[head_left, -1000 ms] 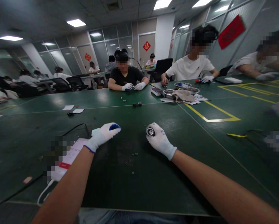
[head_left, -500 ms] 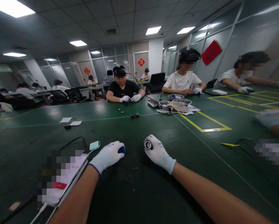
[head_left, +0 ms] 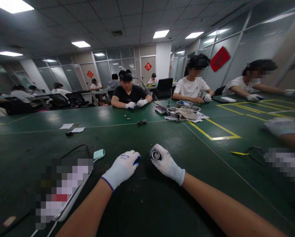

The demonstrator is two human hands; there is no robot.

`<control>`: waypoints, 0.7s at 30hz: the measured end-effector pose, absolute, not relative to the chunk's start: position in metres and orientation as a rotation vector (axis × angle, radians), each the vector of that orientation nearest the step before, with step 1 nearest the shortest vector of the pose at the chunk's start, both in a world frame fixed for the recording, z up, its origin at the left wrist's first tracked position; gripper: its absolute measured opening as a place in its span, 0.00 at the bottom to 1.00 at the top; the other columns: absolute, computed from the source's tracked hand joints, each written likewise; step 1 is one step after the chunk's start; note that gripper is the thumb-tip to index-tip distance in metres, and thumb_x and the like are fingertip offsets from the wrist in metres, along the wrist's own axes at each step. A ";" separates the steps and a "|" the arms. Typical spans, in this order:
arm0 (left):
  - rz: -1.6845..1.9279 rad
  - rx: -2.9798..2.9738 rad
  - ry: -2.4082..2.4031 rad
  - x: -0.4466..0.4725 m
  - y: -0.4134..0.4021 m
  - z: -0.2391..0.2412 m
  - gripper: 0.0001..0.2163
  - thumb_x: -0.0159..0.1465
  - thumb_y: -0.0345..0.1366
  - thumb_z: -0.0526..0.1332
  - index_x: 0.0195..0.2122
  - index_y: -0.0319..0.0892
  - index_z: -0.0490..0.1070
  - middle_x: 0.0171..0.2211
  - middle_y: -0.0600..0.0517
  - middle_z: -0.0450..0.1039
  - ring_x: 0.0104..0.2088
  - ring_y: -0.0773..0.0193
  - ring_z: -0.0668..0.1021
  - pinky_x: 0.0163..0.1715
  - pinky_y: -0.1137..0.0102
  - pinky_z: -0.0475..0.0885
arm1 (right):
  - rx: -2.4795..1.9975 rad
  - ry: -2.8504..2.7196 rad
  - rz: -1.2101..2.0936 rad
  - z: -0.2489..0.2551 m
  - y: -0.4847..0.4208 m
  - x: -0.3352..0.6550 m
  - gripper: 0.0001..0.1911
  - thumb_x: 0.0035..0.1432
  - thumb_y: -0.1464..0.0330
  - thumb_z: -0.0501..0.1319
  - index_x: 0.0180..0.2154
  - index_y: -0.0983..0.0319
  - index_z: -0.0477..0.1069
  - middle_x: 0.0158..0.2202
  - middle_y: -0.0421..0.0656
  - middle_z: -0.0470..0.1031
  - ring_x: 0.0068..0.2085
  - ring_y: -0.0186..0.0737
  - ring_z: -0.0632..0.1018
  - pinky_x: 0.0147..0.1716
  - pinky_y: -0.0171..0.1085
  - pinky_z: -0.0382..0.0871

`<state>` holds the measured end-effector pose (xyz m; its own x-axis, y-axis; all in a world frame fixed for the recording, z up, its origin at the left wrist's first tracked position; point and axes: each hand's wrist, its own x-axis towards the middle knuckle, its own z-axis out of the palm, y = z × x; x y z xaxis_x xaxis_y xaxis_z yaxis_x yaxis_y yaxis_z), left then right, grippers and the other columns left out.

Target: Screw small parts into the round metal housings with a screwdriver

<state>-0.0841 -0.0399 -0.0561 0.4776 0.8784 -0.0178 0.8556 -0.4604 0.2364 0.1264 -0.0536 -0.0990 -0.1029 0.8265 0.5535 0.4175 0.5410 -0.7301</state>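
Observation:
My right hand (head_left: 166, 163), in a white glove with blue on the palm side, is wrapped round a dark cylindrical metal part (head_left: 156, 155). The part's round end, with a bright rim and small details inside, faces me. My left hand (head_left: 124, 167), gloved the same way, is a short way to the left with its fingers curled and pressed together. Whatever those fingers hold, if anything, is hidden. Several small ring-like nuts (head_left: 141, 201) lie on the green table between and below my hands. One more tiny piece (head_left: 151, 144) lies just beyond my right hand.
A phone-like device (head_left: 70, 194) with cables lies left of my forearm, by a pale green plug (head_left: 99, 154). Ahead are a dark metal part (head_left: 141, 122), metal bowls (head_left: 190, 108) and a cloth (head_left: 186, 114). Gloved co-workers sit opposite; another person's glove (head_left: 282, 126) is at right.
My left hand has moved right, closer to the cylindrical part, and turned so its back shows more. My right hand holds the part in nearly the same place.

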 end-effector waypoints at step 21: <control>0.096 2.485 1.644 -0.081 -0.038 -0.052 0.12 0.70 0.33 0.58 0.51 0.44 0.77 0.53 0.43 0.78 0.54 0.52 0.79 0.56 0.61 0.72 | -1.033 -1.848 0.496 -0.103 -0.053 0.127 0.10 0.50 0.79 0.59 0.32 0.58 0.67 0.34 0.41 0.73 0.36 0.41 0.76 0.37 0.39 0.70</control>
<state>-0.0808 -0.0384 -0.0522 0.3938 0.9185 -0.0346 0.9082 -0.3830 0.1688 0.1272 -0.0532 -0.1025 -0.2139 0.8207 0.5298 0.4447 0.5647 -0.6952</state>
